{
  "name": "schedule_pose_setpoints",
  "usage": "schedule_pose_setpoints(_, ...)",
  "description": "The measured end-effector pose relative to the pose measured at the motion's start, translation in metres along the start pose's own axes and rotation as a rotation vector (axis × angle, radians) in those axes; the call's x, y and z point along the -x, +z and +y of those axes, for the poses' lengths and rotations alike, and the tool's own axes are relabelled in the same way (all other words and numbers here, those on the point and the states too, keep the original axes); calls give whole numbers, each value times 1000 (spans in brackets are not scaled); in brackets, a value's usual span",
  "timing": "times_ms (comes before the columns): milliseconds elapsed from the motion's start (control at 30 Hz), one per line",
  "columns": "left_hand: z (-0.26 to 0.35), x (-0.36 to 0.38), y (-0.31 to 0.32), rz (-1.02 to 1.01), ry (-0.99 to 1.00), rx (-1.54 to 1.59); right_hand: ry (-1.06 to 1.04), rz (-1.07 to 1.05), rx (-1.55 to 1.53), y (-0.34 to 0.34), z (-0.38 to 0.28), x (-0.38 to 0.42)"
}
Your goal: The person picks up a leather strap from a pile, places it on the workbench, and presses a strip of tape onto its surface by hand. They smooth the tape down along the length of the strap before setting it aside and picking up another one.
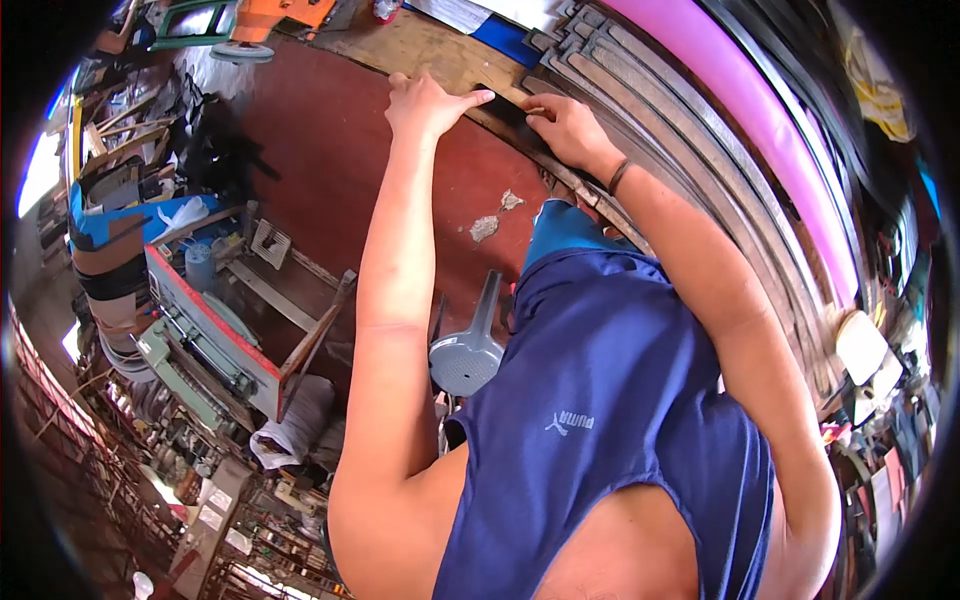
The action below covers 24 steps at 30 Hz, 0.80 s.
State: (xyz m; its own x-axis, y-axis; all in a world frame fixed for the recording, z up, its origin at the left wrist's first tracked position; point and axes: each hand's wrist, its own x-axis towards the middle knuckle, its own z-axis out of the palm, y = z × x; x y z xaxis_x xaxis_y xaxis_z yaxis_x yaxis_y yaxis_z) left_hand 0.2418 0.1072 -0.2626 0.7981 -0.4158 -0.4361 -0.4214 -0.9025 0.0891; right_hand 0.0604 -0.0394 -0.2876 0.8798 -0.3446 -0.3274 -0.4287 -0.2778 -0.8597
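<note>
A dark, flat black piece lies at the edge of the wooden bench top, between my two hands. My left hand rests at the bench edge, its fingers spread over the wood and its thumb stretched toward the black piece. To the right, my right hand has its thumb and fingers pinched together at the near right end of the black piece. A dark band circles my right wrist.
Long stacked grey-brown strips and a pink roll run along the right. Behind me stands a grey plastic stool. A red-edged machine table is at the left, on the red floor. An orange machine stands at the far left.
</note>
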Motion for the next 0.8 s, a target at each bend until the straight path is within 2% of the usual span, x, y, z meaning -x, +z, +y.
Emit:
schedule_pose_setpoints(400, -1, -1, 6, 76, 20, 27, -6, -30, 20, -1, 3, 2)
schedule_pose_setpoints(567, -6, -5, 16, 144, 58, 3, -20, -48, -9, -19, 21, 26)
schedule_pose_setpoints(667, -4, -6, 13, 79, 24, -5, -5, -118, -7, -40, 20, 50)
schedule_pose_setpoints(800, -1, -3, 9, 54, -14, 15, -28, -107, -44, -44, 26, 68)
